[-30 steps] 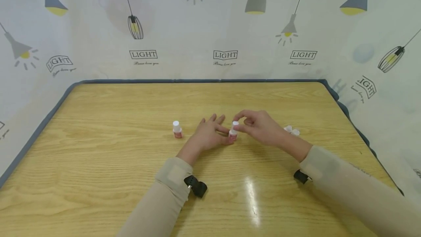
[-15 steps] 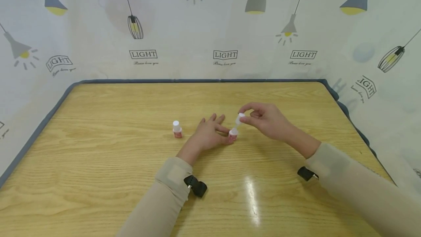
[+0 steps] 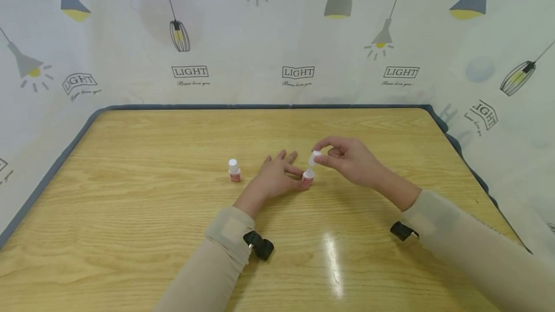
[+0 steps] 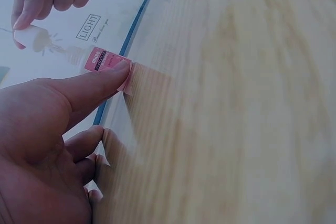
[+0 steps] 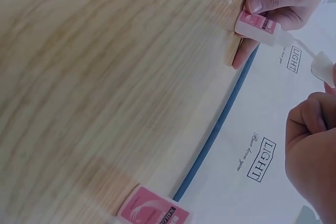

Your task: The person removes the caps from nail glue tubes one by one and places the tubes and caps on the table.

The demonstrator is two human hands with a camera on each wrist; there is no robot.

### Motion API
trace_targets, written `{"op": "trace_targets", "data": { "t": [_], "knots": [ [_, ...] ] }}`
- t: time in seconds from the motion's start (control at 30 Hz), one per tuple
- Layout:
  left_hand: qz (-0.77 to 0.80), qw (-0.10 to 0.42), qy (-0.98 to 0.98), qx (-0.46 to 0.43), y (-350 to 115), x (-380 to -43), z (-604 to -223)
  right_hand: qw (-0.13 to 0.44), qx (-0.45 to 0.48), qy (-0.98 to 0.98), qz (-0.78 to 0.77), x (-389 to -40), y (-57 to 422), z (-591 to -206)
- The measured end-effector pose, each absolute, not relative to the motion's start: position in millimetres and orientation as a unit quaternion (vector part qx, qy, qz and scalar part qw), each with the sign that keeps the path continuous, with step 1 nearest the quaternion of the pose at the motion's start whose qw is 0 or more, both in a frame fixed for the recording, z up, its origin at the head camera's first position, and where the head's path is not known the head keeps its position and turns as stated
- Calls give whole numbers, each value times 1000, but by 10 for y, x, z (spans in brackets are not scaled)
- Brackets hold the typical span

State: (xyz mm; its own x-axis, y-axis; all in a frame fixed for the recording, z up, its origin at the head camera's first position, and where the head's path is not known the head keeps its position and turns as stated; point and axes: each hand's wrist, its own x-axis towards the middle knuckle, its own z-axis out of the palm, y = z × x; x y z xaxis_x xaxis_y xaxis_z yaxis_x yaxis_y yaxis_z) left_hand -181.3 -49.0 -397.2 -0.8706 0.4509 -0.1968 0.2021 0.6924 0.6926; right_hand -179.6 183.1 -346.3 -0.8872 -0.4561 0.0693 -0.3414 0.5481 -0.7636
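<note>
right grip [image 3: 354, 162] clasped on white cap [image 5: 321, 68], left grip [image 3: 275, 177] round upright, pink-labelled white bottle [image 5: 258, 27]

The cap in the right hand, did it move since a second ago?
Yes. Against the table's far edge in the head view, the cap pinched by the right hand is higher and slightly right, raised above its bottle.

The person's left forearm [image 3: 204, 264] and right forearm [image 3: 472, 249], both in long sleeves, angle inward, bringing the hands near each other without touching. The left hand [image 3: 277, 177] lies low, its thumb [image 4: 102, 81] extended and pinching with the forefinger [image 3: 295, 170] while the other fingers [image 3: 282, 154] fan out. The right hand [image 3: 355, 162] is raised higher, thumb and forefinger bent in a pinch, the remaining fingers curled toward the palm.
</note>
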Motion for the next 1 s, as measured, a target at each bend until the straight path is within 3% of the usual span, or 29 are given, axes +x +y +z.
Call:
{"op": "trace_targets", "data": {
  "t": [0.63, 1.0],
  "knots": [
    [377, 169, 895, 169, -448, -1816, -3985, 88, -116, 803, -579, -1724, 2068, -3500],
    [365, 170, 900, 164, -454, -1841, -4003, 171, -132, 826, -521, -1612, 2057, -3668]
  ]
}}
